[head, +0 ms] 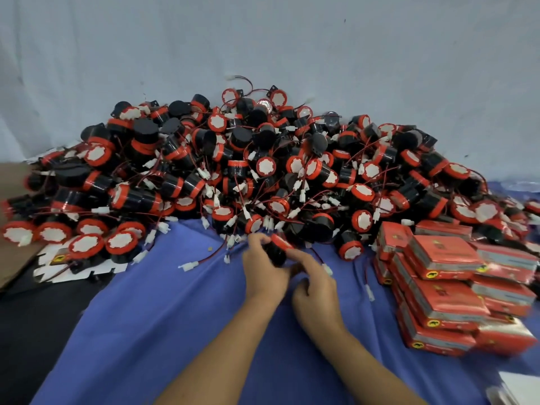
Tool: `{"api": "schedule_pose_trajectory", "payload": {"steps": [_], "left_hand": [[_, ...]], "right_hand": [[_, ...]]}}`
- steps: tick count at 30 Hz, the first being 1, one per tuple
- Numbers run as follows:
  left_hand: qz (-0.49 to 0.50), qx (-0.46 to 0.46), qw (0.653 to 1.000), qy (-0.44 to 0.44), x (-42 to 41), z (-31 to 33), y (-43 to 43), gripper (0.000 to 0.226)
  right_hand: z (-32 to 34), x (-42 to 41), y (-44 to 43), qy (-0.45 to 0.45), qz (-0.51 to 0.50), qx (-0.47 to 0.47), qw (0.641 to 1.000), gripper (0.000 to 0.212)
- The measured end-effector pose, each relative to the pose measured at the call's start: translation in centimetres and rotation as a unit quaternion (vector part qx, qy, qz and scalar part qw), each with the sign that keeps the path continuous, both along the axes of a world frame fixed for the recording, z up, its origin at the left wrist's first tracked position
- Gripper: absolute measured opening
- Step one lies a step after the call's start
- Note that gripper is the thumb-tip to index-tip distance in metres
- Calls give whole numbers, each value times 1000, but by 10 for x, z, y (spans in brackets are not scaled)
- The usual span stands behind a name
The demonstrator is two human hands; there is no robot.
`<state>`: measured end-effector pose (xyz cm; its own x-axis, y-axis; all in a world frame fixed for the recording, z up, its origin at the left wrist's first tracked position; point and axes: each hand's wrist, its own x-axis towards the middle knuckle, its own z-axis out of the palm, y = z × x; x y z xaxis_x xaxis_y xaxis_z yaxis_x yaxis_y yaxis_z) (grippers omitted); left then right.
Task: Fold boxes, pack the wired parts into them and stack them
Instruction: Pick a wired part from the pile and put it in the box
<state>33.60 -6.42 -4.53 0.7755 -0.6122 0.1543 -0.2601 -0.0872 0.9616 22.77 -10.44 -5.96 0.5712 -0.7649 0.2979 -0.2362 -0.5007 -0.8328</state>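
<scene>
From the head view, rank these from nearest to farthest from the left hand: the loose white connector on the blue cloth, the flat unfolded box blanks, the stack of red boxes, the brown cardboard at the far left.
1. Loose white connector, just left of the left hand.
2. Stack of red boxes, off to the right.
3. Flat unfolded box blanks, left, under parts.
4. Brown cardboard, far left edge.

Items 2 and 3 are fairly close to call.

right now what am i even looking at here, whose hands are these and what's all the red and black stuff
There is one picture, from a camera worn on a person's head, looking down at their own hands. On a blue cloth lies a big pile of black parts with red caps and thin wires ending in white plugs. At right sit stacked red boxes. At left lies a flat unfolded box. The left hand and right hand together hold one part.
</scene>
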Motion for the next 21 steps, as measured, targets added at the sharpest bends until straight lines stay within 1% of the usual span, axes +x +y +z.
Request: {"api": "schedule_pose_trajectory", "payload": {"steps": [1,3,5,6,7,8,9,10,11,13,15,18,21], "left_hand": [[14,-3,1000,4,1,2,10,36],[2,-21,999,34,2,7,30,11],[-24,-20,999,29,-1,14,47,22],[-33,12,999,-2,-2,14,55,19],[-35,42,998,-36,-3,15,61,15],[-28,69,996,-51,-5,16,65,18],[-23,87,995,-48,-7,17,69,24],[-28,100,994,-34,-11,18,72,29],[-39,108,993,-24,-15,18,73,33],[-81,124,989,-25,-23,15,72,42],[-117,143,982,-42,-28,11,68,46],[-144,141,977,-67,-29,6,52,44],[-188,123,972,-73,-27,2,28,50]], "right_hand": [[4,-2,9,0,34,-1,999,84],[10,-4,27,-7,107,-1,994,83],[15,-1,43,-36,146,33,988,81],[18,0,49,-61,135,59,987,78],[20,0,53,-85,98,82,988,74],[22,-1,54,-99,49,101,989,69],[23,-2,53,-99,4,120,988,67],[24,-5,50,-85,-29,146,985,70],[23,-8,46,-60,-52,171,982,78],[17,-14,37,-25,-76,196,977,91],[10,-18,31,-23,-109,189,976,89],[3,-19,11,-18,-169,170,971,79],[-3,-16,-7,37,-140,118,982,83]]}}
